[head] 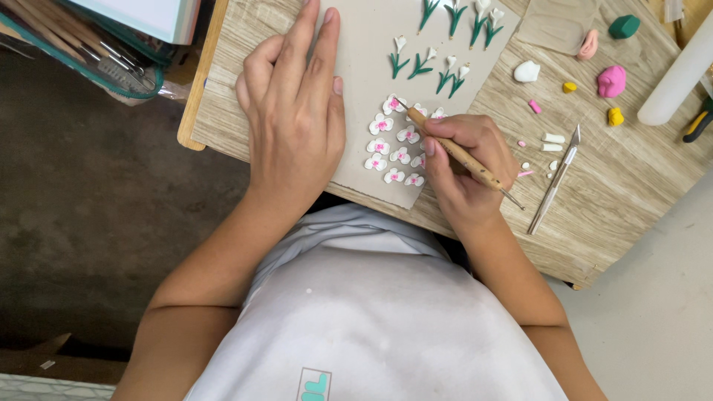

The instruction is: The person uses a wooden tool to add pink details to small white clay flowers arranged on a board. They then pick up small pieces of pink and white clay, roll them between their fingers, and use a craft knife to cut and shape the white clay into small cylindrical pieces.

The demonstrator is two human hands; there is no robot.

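Note:
My left hand (293, 111) lies flat, fingers together, on a grey card sheet (364, 52) on the wooden table. My right hand (464, 167) grips a wooden-handled modelling tool (457, 152), its tip at a cluster of several small white clay flowers with pink centres (394, 145) on the card. Farther up the card lie several white buds on green stems (442, 44).
A craft knife (553, 182) lies right of my right hand. Clay lumps sit beyond it: white (526, 71), pink (611, 81), yellow (615, 116), green (624, 27). A white roller (679, 70) is at the right edge, a clear tool case (89, 52) at upper left.

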